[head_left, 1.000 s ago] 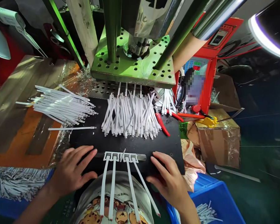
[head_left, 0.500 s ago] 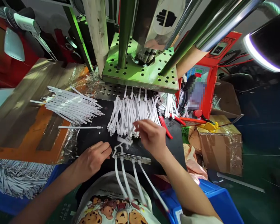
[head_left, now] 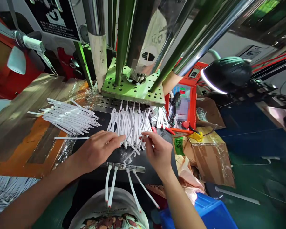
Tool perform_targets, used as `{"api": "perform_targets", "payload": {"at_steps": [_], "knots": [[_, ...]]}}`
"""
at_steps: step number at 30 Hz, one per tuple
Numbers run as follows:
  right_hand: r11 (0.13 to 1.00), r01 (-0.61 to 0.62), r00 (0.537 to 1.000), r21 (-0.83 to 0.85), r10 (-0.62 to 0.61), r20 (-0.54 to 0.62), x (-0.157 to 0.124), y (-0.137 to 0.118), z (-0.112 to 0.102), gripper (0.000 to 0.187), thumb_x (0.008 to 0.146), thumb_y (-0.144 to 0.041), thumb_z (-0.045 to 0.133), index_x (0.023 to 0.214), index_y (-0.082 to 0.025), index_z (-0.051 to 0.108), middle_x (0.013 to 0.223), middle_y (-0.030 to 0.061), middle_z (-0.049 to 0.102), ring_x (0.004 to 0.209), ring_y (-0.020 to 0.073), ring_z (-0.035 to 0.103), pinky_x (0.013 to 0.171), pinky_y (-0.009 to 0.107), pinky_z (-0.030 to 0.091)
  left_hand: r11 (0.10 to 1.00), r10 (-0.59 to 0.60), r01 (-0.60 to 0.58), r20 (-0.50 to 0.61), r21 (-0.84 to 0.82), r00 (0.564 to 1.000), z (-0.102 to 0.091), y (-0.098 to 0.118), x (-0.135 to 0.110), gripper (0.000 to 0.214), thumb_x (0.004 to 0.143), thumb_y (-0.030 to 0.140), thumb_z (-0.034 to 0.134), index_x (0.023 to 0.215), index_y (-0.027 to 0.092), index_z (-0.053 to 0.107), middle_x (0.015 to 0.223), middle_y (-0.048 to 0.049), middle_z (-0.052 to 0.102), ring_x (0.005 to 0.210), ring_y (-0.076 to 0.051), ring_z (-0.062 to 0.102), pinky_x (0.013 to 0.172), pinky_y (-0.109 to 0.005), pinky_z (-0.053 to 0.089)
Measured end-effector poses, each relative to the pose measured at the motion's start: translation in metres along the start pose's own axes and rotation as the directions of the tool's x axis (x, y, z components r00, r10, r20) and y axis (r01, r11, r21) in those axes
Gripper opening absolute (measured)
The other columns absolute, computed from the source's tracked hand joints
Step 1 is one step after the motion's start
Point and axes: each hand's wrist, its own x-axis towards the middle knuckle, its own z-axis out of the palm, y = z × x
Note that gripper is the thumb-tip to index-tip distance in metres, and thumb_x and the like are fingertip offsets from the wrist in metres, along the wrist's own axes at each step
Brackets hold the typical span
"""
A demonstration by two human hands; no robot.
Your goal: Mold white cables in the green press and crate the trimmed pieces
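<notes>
- White plastic fills most of what we see. At far left a loose sheaf of long flat strips (head_left: 69,117) lies fanned on an orange board (head_left: 21,149) wrapped in crinkled clear film. One lone strip (head_left: 71,138) lies just below the sheaf.
- Our left hand (head_left: 97,149) rests palm down on the matt black plate (head_left: 114,157). Its fingers are straight and close together and grip nothing. The fingertips (head_left: 120,138) touch the near ends of the short strip pile (head_left: 131,124).
- That pile is a heap of short flat white pieces with knobbed ends, lying roughly side by side in the middle of the plate. It sits below the front edge of a glossy green press plate (head_left: 133,90) drilled with round holes.
- At the plate's near edge a narrow grey metal bar (head_left: 126,166) holds four long strips (head_left: 111,187) by their heads. They hang off the edge, splayed, with reddish tips.
- Our right hand (head_left: 158,152) has thumb and forefinger pinched on a thin bent white sliver (head_left: 133,152) that slants down towards the bar. We cannot tell whether it touches the bar.
- Further right lie red-handled cutters (head_left: 168,129), then a red control box (head_left: 189,89), a taped cardboard box (head_left: 212,152), a black domed lamp (head_left: 226,73) and a smooth blue bin (head_left: 209,213).
</notes>
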Motion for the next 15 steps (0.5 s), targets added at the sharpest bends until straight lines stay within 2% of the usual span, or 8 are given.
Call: {"api": "perform_targets", "payload": {"at_steps": [5, 10, 13, 15], "knots": [[1.0, 0.018, 0.999, -0.005, -0.018, -0.026, -0.004, -0.002, -0.007, 0.014, 0.097, -0.013, 0.052, 0.101, -0.019, 0.064, 0.087, 0.0038, 0.074, 0.078, 0.0145, 0.072, 0.07, 0.024, 0.055, 0.989, 0.15, -0.15, 0.01, 0.008, 0.989, 0.013, 0.005, 0.017, 0.018, 0.095, 0.004, 0.049, 0.109, 0.009, 0.06, 0.092, -0.0077, 0.067, 0.084, -0.019, 0.064, 0.078, -0.033, 0.049], [1.0, 0.011, 0.999, -0.023, -0.012, -0.051, -0.017, -0.002, -0.013, 0.015, 0.096, -0.012, 0.052, 0.102, -0.019, 0.064, 0.091, 0.0052, 0.075, 0.084, 0.0149, 0.073, 0.076, 0.024, 0.056, 0.981, 0.189, -0.191, 0.049, 0.021, 0.981, 0.02, 0.007, 0.021, 0.011, 0.092, 0.004, 0.054, 0.096, 0.012, 0.059, 0.08, -0.0039, 0.064, 0.073, -0.017, 0.061, 0.075, -0.032, 0.047], [0.998, 0.007, 0.988, -0.057, -0.016, -0.153, -0.027, -0.005, -0.016, 0.017, 0.095, -0.011, 0.051, 0.103, -0.019, 0.064, 0.089, 0.0041, 0.074, 0.08, 0.0135, 0.073, 0.076, 0.022, 0.057, 0.981, 0.147, -0.139, -0.048, 0.137, 0.988, 0.019, 0.005, 0.024, 0.008, 0.091, 0.006, 0.055, 0.09, 0.014, 0.058, 0.078, -0.003, 0.063, 0.072, -0.017, 0.061, 0.074, -0.03, 0.047], [0.992, -0.061, 0.958, -0.115, 0.026, -0.286, -0.035, -0.002, -0.023, 0.017, 0.094, -0.011, 0.052, 0.101, -0.018, 0.065, 0.085, 0.0034, 0.074, 0.077, 0.0136, 0.073, 0.075, 0.022, 0.057, 0.961, 0.065, -0.017, -0.165, 0.277, 0.984, 0.013, -0.002, 0.024, 0.006, 0.089, 0.009, 0.056, 0.089, 0.015, 0.058, 0.078, -0.0024, 0.064, 0.07, -0.016, 0.06, 0.066, -0.028, 0.044]]}}
